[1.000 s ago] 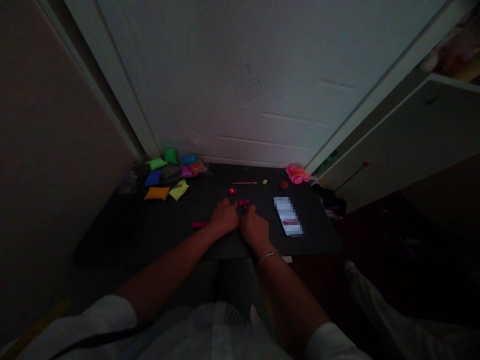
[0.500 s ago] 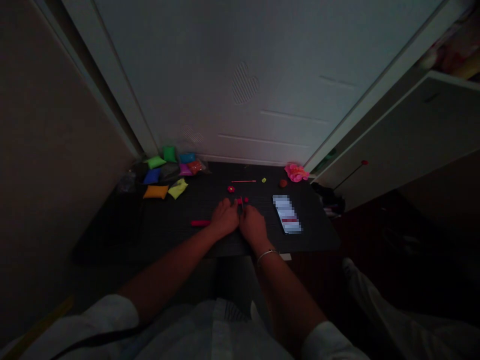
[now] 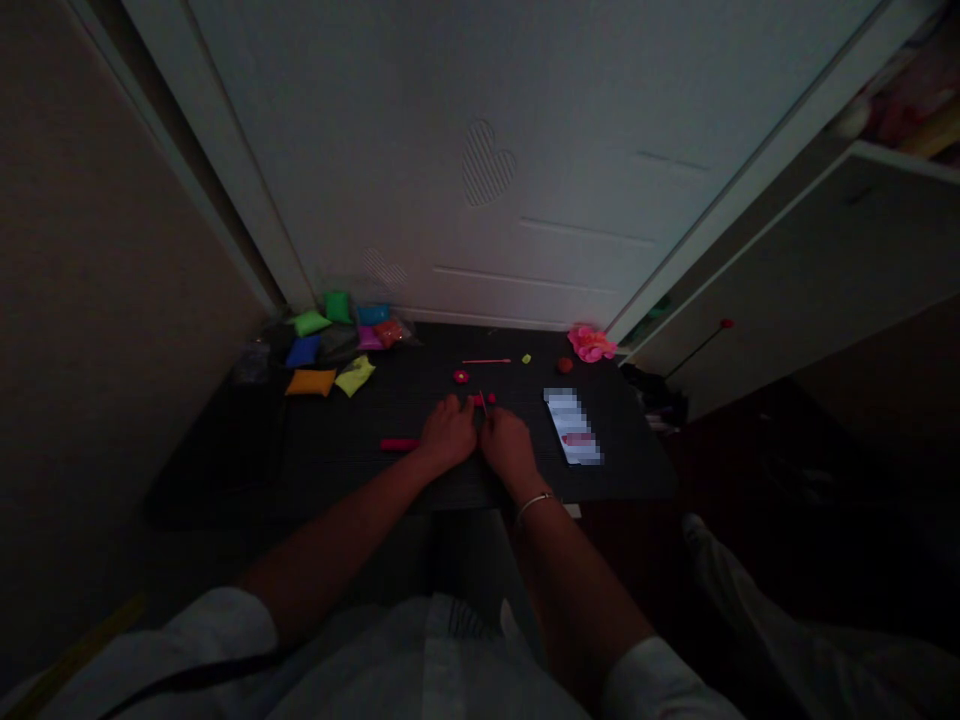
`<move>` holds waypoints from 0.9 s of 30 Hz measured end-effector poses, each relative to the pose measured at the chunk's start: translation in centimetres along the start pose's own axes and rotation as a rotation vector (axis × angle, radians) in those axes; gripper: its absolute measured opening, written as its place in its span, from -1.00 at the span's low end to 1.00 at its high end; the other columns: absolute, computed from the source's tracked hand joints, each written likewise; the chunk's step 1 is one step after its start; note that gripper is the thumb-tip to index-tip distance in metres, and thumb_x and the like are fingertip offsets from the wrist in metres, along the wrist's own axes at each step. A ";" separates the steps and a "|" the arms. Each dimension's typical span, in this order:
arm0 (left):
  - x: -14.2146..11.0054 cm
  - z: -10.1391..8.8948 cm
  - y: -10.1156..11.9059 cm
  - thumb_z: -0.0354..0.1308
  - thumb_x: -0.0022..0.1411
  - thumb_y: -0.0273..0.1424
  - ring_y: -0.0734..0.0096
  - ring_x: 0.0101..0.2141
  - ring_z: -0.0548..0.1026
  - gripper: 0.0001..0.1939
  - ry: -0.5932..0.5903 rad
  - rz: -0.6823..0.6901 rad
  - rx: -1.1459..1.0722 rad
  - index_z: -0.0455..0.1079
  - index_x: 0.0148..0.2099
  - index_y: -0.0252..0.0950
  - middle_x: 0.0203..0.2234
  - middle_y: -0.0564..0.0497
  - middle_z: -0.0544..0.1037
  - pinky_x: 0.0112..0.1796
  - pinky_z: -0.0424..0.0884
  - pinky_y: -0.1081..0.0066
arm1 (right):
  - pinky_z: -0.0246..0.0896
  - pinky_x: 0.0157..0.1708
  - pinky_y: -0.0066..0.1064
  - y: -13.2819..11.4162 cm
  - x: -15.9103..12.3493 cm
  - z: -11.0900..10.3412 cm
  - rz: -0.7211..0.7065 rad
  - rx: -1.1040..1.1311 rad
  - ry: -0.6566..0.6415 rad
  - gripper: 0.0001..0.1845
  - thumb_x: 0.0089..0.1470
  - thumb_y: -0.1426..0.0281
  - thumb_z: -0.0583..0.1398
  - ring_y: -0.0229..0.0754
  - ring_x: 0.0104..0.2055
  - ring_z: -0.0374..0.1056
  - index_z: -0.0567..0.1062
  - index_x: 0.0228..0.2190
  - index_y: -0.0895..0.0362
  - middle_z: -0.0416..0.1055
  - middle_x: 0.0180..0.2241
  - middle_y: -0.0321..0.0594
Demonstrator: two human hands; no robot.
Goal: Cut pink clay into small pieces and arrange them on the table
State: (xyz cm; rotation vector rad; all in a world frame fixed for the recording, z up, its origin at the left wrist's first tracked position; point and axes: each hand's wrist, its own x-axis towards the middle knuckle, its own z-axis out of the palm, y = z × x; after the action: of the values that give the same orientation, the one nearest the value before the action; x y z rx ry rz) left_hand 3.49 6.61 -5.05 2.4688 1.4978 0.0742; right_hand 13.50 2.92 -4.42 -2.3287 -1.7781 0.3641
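Probably the small pink piece point(image 3: 477, 400) just past your left fingertips is soft and very light, something like modelling clay, so expect it to dent under a squeeze rather than spring back. It lies on the dark table point(image 3: 345, 430), ahead of your hands, with a round pink lump point(image 3: 492, 398) just beside it on the right. Your left hand point(image 3: 448, 437) is palm down, fingers reaching to the piece; whether they pinch it or only rest against it, you cannot tell from this dim view. Your right hand point(image 3: 508, 443) is curled closed on a thin tool point(image 3: 484, 403), its free end pointing away from you, toward the pink pieces. The tool looks stiff and slim, best pinched well back from that end. For the piece, a light fingertip hold at its edges suits best: a full press would likely flatten it, and it may cling to your skin.
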 end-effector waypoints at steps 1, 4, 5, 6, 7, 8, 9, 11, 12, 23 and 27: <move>0.0 0.0 0.0 -0.18 0.19 -0.39 0.15 -0.16 0.32 -0.54 0.001 -0.002 0.001 0.10 0.13 -0.38 -0.19 -0.22 0.32 -0.17 0.22 0.26 | 0.12 -0.36 -0.46 0.1 0.0 0.0 0.009 0.005 0.003 -0.76 0.09 0.46 -0.04 -0.18 -0.28 0.38 0.40 -0.33 0.22 0.43 -0.32 -0.07; -0.1 -0.1 0.0 -0.17 0.18 -0.42 0.15 -0.17 0.33 -0.54 0.006 -0.006 0.003 0.11 0.13 -0.38 -0.18 -0.23 0.31 -0.17 0.22 0.26 | 0.12 -0.37 -0.46 0.2 0.1 0.0 0.025 0.018 0.005 -0.75 0.09 0.45 -0.04 -0.17 -0.28 0.38 0.41 -0.33 0.23 0.44 -0.34 -0.07; -0.1 -0.2 0.0 -0.17 0.17 -0.42 0.15 -0.17 0.33 -0.54 0.008 -0.006 0.003 0.11 0.13 -0.38 -0.18 -0.23 0.31 -0.18 0.22 0.26 | 0.12 -0.37 -0.47 0.3 0.1 0.0 0.027 0.022 0.002 -0.76 0.08 0.46 -0.04 -0.17 -0.28 0.38 0.41 -0.33 0.23 0.45 -0.34 -0.06; -0.1 -0.2 -0.1 -0.16 0.17 -0.42 0.14 -0.17 0.33 -0.54 0.010 -0.005 0.004 0.11 0.13 -0.39 -0.18 -0.24 0.31 -0.17 0.22 0.25 | 0.12 -0.38 -0.47 0.3 0.0 0.0 0.029 0.026 -0.002 -0.76 0.08 0.46 -0.03 -0.17 -0.29 0.39 0.42 -0.33 0.23 0.45 -0.35 -0.06; -0.1 -0.1 -0.1 -0.16 0.17 -0.42 0.14 -0.17 0.33 -0.53 0.013 -0.004 0.005 0.11 0.13 -0.39 -0.17 -0.24 0.31 -0.17 0.22 0.25 | 0.12 -0.38 -0.47 0.3 0.0 0.0 0.031 0.028 -0.006 -0.76 0.07 0.46 -0.03 -0.17 -0.29 0.39 0.42 -0.33 0.23 0.45 -0.35 -0.05; -0.1 -0.1 -0.1 -0.16 0.17 -0.42 0.13 -0.17 0.33 -0.53 0.017 -0.002 0.006 0.10 0.13 -0.39 -0.17 -0.24 0.31 -0.17 0.22 0.24 | 0.12 -0.38 -0.47 0.2 0.0 -0.1 0.032 0.031 -0.010 -0.76 0.07 0.47 -0.02 -0.17 -0.29 0.39 0.42 -0.33 0.24 0.45 -0.35 -0.04; 0.0 -0.1 -0.1 -0.16 0.17 -0.42 0.13 -0.17 0.33 -0.53 0.020 0.001 0.008 0.10 0.13 -0.38 -0.17 -0.24 0.31 -0.17 0.22 0.24 | 0.12 -0.38 -0.47 0.2 0.0 -0.1 0.032 0.033 -0.014 -0.76 0.06 0.47 -0.02 -0.16 -0.30 0.39 0.43 -0.34 0.24 0.45 -0.35 -0.03; 0.0 0.0 -0.1 -0.16 0.17 -0.41 0.13 -0.17 0.33 -0.53 0.023 0.007 0.010 0.11 0.13 -0.37 -0.18 -0.23 0.31 -0.18 0.23 0.23 | 0.11 -0.38 -0.47 0.0 0.0 -0.1 0.029 0.040 -0.021 -0.75 0.06 0.47 -0.02 -0.16 -0.30 0.39 0.44 -0.34 0.23 0.46 -0.36 -0.04; 0.0 0.0 -0.1 -0.16 0.17 -0.40 0.13 -0.17 0.33 -0.54 0.024 0.011 0.011 0.11 0.13 -0.37 -0.19 -0.23 0.32 -0.18 0.23 0.23 | 0.11 -0.38 -0.47 -0.1 0.0 -0.1 0.027 0.043 -0.023 -0.75 0.06 0.47 -0.02 -0.16 -0.31 0.39 0.44 -0.35 0.23 0.46 -0.37 -0.04; 0.6 -0.1 -0.5 -0.17 0.17 -0.46 0.23 -0.21 0.35 -0.62 0.052 0.028 0.018 0.21 0.04 -0.32 -0.21 -0.15 0.34 -0.18 0.24 0.30 | 0.10 -0.40 -0.49 0.3 0.0 -0.2 0.040 0.072 -0.033 -0.76 0.05 0.46 -0.02 -0.16 -0.29 0.40 0.44 -0.35 0.22 0.47 -0.37 -0.06; 0.8 -0.1 -0.5 -0.17 0.16 -0.47 0.26 -0.21 0.35 -0.64 0.060 0.027 0.019 0.25 -0.01 -0.33 -0.23 -0.14 0.35 -0.18 0.23 0.32 | 0.10 -0.40 -0.49 0.3 -0.1 -0.1 0.045 0.078 -0.032 -0.76 0.05 0.46 -0.01 -0.16 -0.29 0.40 0.44 -0.35 0.22 0.47 -0.36 -0.06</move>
State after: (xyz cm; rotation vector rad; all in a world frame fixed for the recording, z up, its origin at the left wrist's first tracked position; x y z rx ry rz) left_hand 3.37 7.52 -5.13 2.5238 1.4956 0.1413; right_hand 13.83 2.78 -4.42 -2.3246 -1.6963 0.4713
